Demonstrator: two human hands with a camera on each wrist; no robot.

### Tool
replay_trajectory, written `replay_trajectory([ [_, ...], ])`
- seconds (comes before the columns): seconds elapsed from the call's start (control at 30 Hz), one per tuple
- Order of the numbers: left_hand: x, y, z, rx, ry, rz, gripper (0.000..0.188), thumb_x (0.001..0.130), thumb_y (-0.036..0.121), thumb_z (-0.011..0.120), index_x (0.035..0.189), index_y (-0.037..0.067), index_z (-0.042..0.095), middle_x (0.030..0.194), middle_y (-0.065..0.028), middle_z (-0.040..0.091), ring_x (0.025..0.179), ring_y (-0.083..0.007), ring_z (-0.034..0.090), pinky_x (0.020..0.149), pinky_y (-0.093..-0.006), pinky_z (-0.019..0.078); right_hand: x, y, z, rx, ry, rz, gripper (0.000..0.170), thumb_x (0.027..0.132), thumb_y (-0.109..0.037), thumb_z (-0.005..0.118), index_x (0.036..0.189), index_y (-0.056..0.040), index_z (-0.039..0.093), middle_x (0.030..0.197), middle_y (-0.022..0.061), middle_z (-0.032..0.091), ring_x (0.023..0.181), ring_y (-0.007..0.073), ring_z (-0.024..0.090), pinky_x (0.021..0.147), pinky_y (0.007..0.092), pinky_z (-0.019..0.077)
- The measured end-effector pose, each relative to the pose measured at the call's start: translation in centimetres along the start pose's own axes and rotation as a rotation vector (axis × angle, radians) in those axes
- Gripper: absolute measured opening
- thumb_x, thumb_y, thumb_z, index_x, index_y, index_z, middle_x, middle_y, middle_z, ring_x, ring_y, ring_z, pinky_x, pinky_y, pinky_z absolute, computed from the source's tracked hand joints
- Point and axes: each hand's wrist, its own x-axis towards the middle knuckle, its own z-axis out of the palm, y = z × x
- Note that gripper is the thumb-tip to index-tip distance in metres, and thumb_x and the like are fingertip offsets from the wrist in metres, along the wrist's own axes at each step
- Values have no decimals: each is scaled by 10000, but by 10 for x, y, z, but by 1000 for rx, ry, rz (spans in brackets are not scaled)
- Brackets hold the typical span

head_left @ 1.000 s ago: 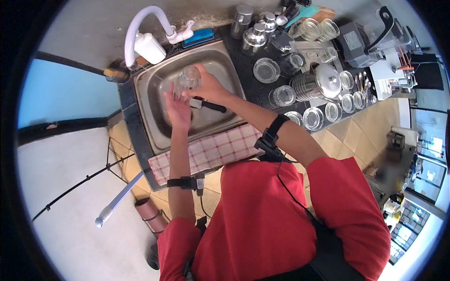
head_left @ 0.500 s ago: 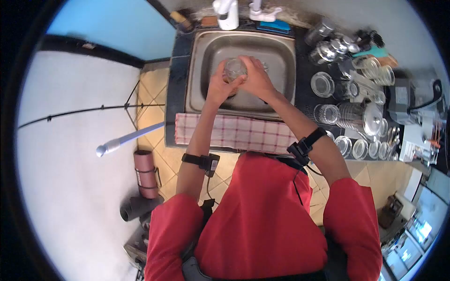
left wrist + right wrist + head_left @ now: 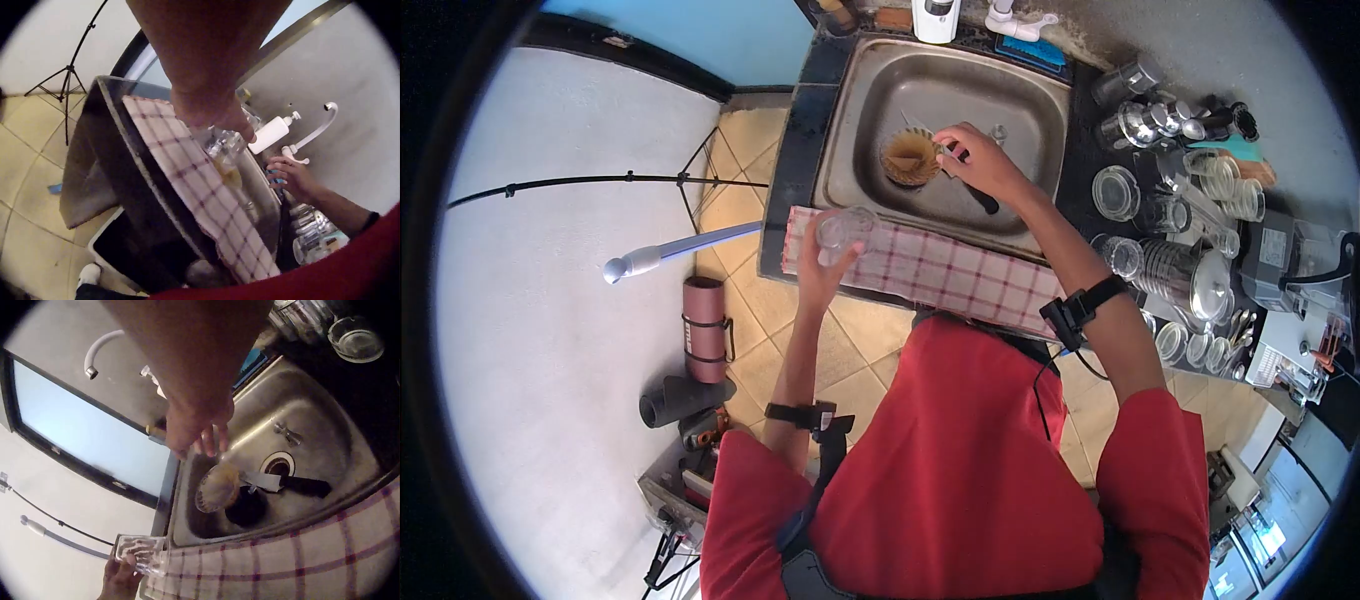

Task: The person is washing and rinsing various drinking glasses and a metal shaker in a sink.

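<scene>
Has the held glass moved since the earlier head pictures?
Yes. Against the sink, the held glass has moved left and out past the near edge, from above the sink to above the left end of the checked cloth.

head vw bright, window (image 3: pixel 1270 538) glare; wrist vws dimmer; edges warped, dk.

Left hand (image 3: pixel 819 264): curved in a grip
Right hand (image 3: pixel 984 162): fingers (image 3: pixel 209 441) loosely extended
Forearms (image 3: pixel 801 342): both stretched forward

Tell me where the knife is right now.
In the right wrist view's right half, the knife lies in the sink, beside the drain hole.
</scene>
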Motion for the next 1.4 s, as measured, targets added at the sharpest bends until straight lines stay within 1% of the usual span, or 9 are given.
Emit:
replay_trajectory([
  [0.33, -32, -10, -11, -122, -23, -177, 627, 767, 149, 795, 1298, 25, 484, 1247, -131, 578, 1130, -246, 580, 970, -364, 453, -1, -3, -4, -16, -55, 42, 258, 881, -71, 606, 1139, -60, 609, 969, 55, 641, 797, 158, 598, 753, 308, 504],
  [0.57, -29, -18, -14, 124, -128, -28, 723, 710, 164, 837, 1312, 18, 463, 1289, -142, 533, 1230, -258, 487, 1055, -379, 371, -2, -4, -17, -35, -78, 82, 248, 889, -69, 592, 1136, -55, 609, 944, 57, 645, 816, 168, 607, 776, 308, 504],
  [0.67, -28, -15, -17, 86, -117, 28, 843, 760, 198, 813, 1430, 28, 330, 1423, -151, 398, 1299, -289, 413, 1093, -427, 322, -4, 7, -44, -105, -60, 66, 235, 873, -143, 611, 1088, -49, 624, 956, 98, 677, 861, 257, 649, 779, 372, 517],
  [0.77, -6, 6, -13, -7, 26, 160, 604, 939, 281, 588, 1423, 4, 354, 1450, -171, 390, 1349, -292, 375, 1120, -432, 279, -16, 7, -94, -229, -124, 98, 246, 886, -199, 598, 1082, -54, 633, 984, 124, 680, 914, 289, 656, 801, 406, 510],
  [0.9, 41, 59, 8, 95, 56, 277, 418, 943, 113, 568, 1334, 7, 465, 1358, -153, 487, 1286, -274, 442, 1085, -400, 329, -29, -10, -148, -476, -303, 264, 292, 893, -269, 624, 1088, -52, 623, 980, 122, 671, 912, 273, 641, 809, 387, 503],
  [1.0, 70, 98, 38, 185, -103, 408, 312, 940, 60, 564, 1251, 34, 556, 1290, -134, 545, 1207, -239, 513, 1039, -356, 379, -59, -23, -169, -573, -377, 413, 330, 863, -297, 650, 1058, -33, 616, 967, 141, 667, 932, 295, 640, 789, 410, 497],
  [1.17, 99, 108, 106, -247, -526, 263, 285, 922, 68, 594, 1207, 69, 584, 1016, -69, 642, 947, -170, 616, 869, -299, 469, -124, -19, -171, -792, -619, 658, 444, 775, -343, 720, 1095, -54, 617, 1066, 163, 644, 1012, 326, 624, 828, 436, 501],
  [1.33, 99, 104, 148, -213, -748, 197, 270, 953, 54, 545, 1222, 53, 566, 1006, -59, 659, 944, -144, 632, 877, -277, 468, -172, -5, -143, -1030, -624, 794, 520, 734, -357, 739, 1181, -119, 624, 1236, 143, 568, 1179, 310, 543, 903, 478, 485],
  [1.4, 97, 94, 161, -350, -869, 86, 278, 948, 36, 534, 1224, 49, 560, 1013, -47, 652, 958, -142, 629, 873, -281, 471, -187, 1, -135, -1162, -463, 757, 371, 740, -253, 741, 1089, -139, 687, 1162, 109, 624, 1166, 261, 572, 872, 513, 500],
])
